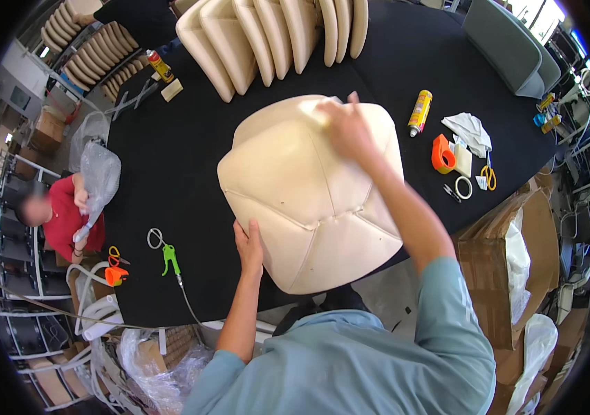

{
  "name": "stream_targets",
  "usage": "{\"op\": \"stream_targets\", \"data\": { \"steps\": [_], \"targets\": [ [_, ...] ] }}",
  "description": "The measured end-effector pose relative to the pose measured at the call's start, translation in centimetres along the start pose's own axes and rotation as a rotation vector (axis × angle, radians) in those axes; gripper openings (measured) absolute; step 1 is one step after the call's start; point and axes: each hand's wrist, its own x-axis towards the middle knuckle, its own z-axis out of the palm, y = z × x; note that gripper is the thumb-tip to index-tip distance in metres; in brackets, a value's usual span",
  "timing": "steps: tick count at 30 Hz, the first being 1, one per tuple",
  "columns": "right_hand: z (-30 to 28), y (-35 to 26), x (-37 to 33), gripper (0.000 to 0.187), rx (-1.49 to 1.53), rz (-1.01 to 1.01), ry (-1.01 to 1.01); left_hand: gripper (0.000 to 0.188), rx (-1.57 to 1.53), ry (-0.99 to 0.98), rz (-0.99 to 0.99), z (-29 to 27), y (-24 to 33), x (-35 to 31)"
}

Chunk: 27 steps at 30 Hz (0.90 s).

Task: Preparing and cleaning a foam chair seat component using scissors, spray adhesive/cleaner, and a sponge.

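Observation:
A cream padded chair seat (pixel 274 169) with stitched seams and a few small holes stands tilted on the black-covered table in front of me. My left hand (pixel 250 247) grips its lower left edge, thumb on the face and the other fingers partly hidden. At the upper edge, my right hand (pixel 347 131) presses on the cream covering. Motion blurs it; a pale patch at its fingertips looks like a small pad, but I cannot make it out.
Cream chair shells (pixel 253 41) stand in a row at the back. To the right lie a yellow spray can (pixel 420 112), an orange tape dispenser (pixel 443 153), a white cloth (pixel 469 131) and scissors (pixel 490 178). A green air gun (pixel 170 259) lies left, near a co-worker in red (pixel 67 214).

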Motion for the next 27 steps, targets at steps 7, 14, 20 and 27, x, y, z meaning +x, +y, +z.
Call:
{"op": "stream_targets", "data": {
  "steps": [7,14,20,27],
  "targets": [
    [-1.7,-4.9,-5.0,0.053,0.162,-0.341,0.131,0.060,-0.071,-0.019,-0.065,-0.2,0.1,0.5],
    [-0.6,-4.6,-2.1,0.055,0.165,-0.201,0.168,0.053,-0.114,-0.008,-0.084,-1.0,-0.3,0.6],
    [-0.8,-2.5,-2.8,0.053,0.078,-0.161,0.204,0.055,-0.058,-0.037,-0.067,-0.2,0.0,0.8],
    [-1.7,-6.5,-7.6,0.069,0.147,-0.200,0.029,0.053,-0.076,0.001,-0.068,-0.6,0.2,0.4]
  ]
}}
